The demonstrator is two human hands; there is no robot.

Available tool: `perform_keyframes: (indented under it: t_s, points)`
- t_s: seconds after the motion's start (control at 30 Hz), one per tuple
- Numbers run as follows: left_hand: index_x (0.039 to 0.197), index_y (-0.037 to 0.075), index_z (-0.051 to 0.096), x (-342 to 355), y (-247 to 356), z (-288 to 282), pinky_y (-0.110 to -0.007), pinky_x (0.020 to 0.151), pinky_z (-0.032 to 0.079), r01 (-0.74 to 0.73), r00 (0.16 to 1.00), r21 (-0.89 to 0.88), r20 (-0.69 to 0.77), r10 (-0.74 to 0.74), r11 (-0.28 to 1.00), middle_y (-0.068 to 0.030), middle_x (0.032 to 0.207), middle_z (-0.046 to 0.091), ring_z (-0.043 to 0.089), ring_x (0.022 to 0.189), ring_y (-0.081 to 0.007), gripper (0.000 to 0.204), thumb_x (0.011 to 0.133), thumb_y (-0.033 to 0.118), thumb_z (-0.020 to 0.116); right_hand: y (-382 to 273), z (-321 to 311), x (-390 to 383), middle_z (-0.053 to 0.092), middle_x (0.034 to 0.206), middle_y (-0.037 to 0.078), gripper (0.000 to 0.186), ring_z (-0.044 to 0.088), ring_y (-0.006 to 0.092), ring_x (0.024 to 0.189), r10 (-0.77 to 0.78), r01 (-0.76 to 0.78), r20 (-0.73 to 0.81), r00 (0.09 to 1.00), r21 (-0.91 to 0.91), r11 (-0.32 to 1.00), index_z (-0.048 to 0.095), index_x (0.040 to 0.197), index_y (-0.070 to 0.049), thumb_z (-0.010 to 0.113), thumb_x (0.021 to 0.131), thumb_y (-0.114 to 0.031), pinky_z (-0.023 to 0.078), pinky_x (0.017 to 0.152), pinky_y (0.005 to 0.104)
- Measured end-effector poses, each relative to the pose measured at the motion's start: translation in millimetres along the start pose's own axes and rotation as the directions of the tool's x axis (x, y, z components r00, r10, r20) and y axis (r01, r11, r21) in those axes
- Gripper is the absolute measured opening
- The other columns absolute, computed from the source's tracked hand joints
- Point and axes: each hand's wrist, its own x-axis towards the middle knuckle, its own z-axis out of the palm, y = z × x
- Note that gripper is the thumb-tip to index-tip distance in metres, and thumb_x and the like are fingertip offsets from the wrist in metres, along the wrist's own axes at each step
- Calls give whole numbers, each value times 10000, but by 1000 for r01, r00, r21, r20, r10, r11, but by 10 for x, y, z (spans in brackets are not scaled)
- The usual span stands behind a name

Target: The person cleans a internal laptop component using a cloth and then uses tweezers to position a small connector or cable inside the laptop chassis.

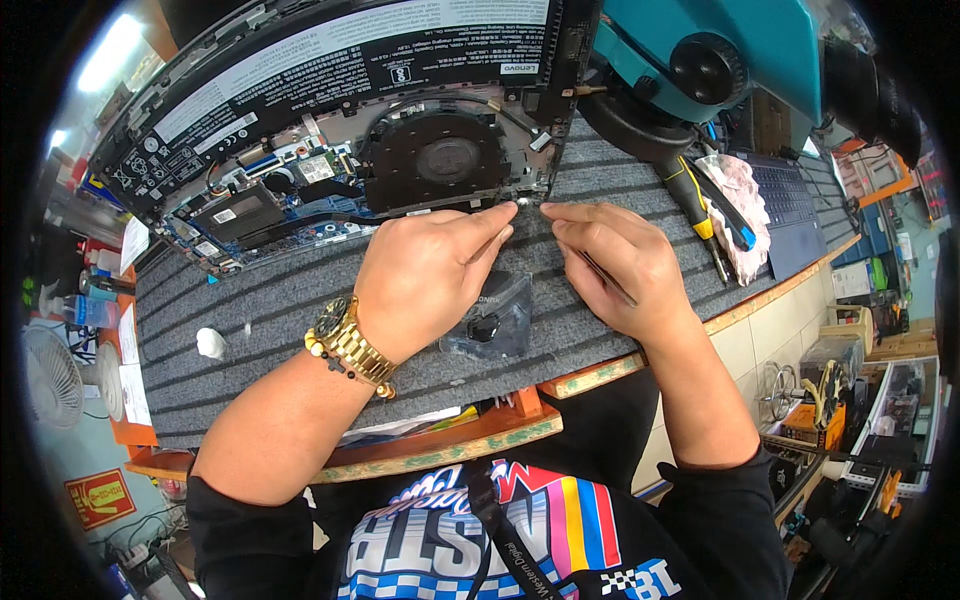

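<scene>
Head view shows me an opened black laptop chassis [400, 165] at the far left of the grey ribbed mat [285, 310]. At its near right corner, the left hand [430, 275] pinches thumb toward forefinger; I cannot tell what it grips. Just right, the curled right hand [625, 262] retains a slim dark rod-shaped tool [608, 278]. Far right stands a teal microscope [765, 45].

Right of the opened laptop [350, 145] runs a lane of grey mat [610, 178], but look: the teal microscope [690, 70] caps its far end, a screwdriver [689, 195] fences its right side, and the right hand [622, 265] plugs it near. Between the forearms [285, 420], a plastic pouch [500, 310]; over left, wide mat with one white wad [210, 343].
</scene>
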Motion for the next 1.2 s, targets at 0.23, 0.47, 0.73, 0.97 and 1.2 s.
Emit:
perform_keyframes:
  t_s: [0.23, 0.47, 0.73, 0.97, 1.2]
  points:
    - [1240, 80, 859, -6, -13, 15, -422, 685, 603, -1, 1000, -32, -13, 0, 999, -172, 861, 791, 760, 735, -344, 254, 988, 98, 833, 11, 19, -6, 821, 1123, 192, 190, 799, 378, 951, 10, -9, -30, 1000, 9, 1000, 712, 985, 16, 804, 829, 76, 646, 837, 450]
    - [1238, 80, 861, -7, -15, 20, -421, 684, 603, -7, 1000, -36, -29, 6, 999, -167, 861, 793, 760, 733, -343, 255, 984, 97, 835, 40, 12, -20, 818, 1086, 187, 192, 799, 378, 930, 10, -9, -26, 1000, 33, 999, 710, 972, 16, 798, 814, 82, 645, 826, 451]
    - [1232, 81, 863, 5, -12, 12, -428, 660, 590, -8, 999, -46, -34, 7, 999, -167, 828, 775, 748, 707, -343, 256, 978, 91, 840, 29, 12, -17, 824, 1116, 193, 220, 793, 353, 900, 42, -35, -67, 997, 106, 994, 723, 1030, 24, 786, 836, 108, 628, 801, 404]
    - [1226, 72, 863, -7, -17, 20, -428, 665, 590, -11, 999, -56, -36, 9, 998, -172, 835, 780, 750, 713, -350, 256, 971, 83, 844, 46, 49, 3, 824, 1158, 201, 222, 796, 355, 928, 22, -18, -56, 998, 81, 997, 727, 1062, 23, 787, 867, 112, 631, 810, 404]
    - [1226, 64, 860, -15, -31, 23, -427, 676, 596, -19, 999, -53, -29, 17, 998, -178, 857, 790, 760, 732, -353, 261, 966, 82, 847, 33, 59, 25, 823, 1162, 204, 211, 803, 373, 963, 29, -26, -36, 999, 74, 997, 724, 1060, 25, 795, 876, 101, 636, 840, 424]
